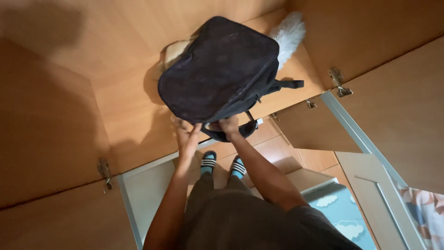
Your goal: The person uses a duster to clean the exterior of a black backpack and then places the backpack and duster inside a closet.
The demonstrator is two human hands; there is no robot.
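A dark backpack (217, 69) rests on a wooden shelf (125, 92) inside an open cupboard. Both of my hands are at its near edge. My left hand (185, 132) grips the bag's lower rim from beneath and looks slightly blurred. My right hand (226, 125) is closed on the same edge, beside a looped strap (252, 125). Another strap (289, 84) sticks out to the right of the bag. A pale beige object (178, 48) is mostly hidden behind the bag. A white fluffy thing (289, 34) shows behind its right corner.
Open cupboard doors (46, 139) (397, 125) flank the shelf, with metal hinges (104, 171) (340, 83) at its front corners. Below are my feet in striped slides (208, 162), a tiled floor (277, 150) and a blue cloud-patterned mat (342, 213).
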